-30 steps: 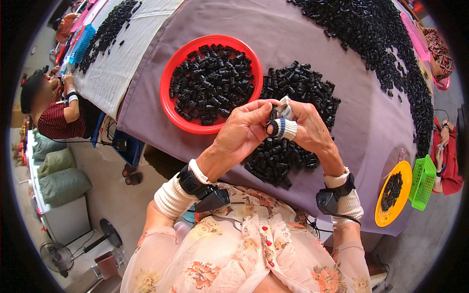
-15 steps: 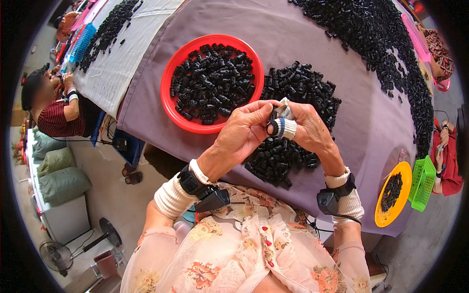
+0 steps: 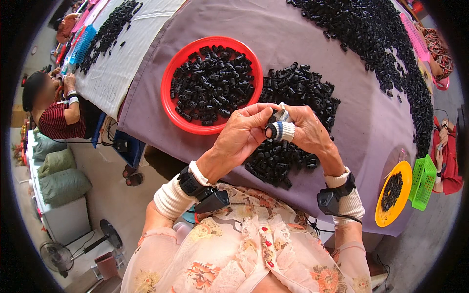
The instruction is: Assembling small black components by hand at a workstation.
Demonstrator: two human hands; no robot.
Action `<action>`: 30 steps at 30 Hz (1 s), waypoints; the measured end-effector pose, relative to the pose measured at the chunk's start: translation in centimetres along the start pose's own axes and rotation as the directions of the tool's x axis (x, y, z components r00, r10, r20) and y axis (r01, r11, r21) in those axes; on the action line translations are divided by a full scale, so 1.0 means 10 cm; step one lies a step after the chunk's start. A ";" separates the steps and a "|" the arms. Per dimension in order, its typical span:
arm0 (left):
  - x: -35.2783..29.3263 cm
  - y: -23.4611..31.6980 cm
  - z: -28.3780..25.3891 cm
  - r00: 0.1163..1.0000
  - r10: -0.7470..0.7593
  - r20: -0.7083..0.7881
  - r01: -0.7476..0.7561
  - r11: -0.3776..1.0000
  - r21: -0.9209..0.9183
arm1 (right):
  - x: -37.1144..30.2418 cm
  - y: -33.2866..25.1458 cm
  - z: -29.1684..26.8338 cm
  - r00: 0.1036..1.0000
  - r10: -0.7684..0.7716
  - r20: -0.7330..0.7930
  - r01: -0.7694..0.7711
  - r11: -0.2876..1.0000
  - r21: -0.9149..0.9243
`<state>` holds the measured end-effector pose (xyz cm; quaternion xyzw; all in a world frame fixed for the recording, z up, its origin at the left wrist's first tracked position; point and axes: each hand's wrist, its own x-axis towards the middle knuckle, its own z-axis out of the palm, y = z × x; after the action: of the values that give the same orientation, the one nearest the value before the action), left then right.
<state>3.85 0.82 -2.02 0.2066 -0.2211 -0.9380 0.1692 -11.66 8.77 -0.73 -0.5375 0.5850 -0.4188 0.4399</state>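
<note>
My left hand [image 3: 241, 133] and my right hand [image 3: 312, 132] meet above the table's near side, fingertips pinched together. Between them is a small black part [image 3: 268, 131], largely covered by the fingers, so its exact shape is unclear. White cloth finger covers with blue stripes [image 3: 282, 130] wrap digits of the right hand. Just beyond and below the hands lies a pile of small black cylindrical plastic parts [image 3: 298, 90]. To the left of the pile, a round red basin [image 3: 168, 105] holds many more of these parts.
A large heap of black parts [image 3: 361, 39] spreads over the far right of the purple-grey cloth [image 3: 371, 122]. At right are a yellow plate [image 3: 401, 195] of small black bits and a green basket [image 3: 424, 180]. Other people sit left [image 3: 61, 117] and right. A fan [image 3: 56, 256] stands lower left.
Both hands stay nearly in place, with slight shifts of the fingers around the small black part. The basin and piles look the same.
</note>
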 end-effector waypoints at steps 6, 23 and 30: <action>0.00 0.02 0.02 1.000 0.004 -0.016 -0.004 1.000 0.031 | 0.00 -0.05 0.01 1.000 -0.029 -0.010 0.028 0.996 -0.087; 0.01 0.01 0.05 1.000 -0.004 -0.005 0.004 1.000 -0.021 | 0.01 0.02 -0.02 0.998 -0.036 -0.054 0.029 0.993 -0.117; 0.01 0.03 0.02 0.999 -0.016 0.033 0.018 0.998 -0.062 | -0.04 -0.02 -0.02 0.998 -0.028 -0.059 0.026 0.999 -0.034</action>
<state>3.73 0.55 -1.75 0.1879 -0.1926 -0.9490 0.1641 -11.76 9.15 -0.49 -0.5399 0.5975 -0.4306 0.4076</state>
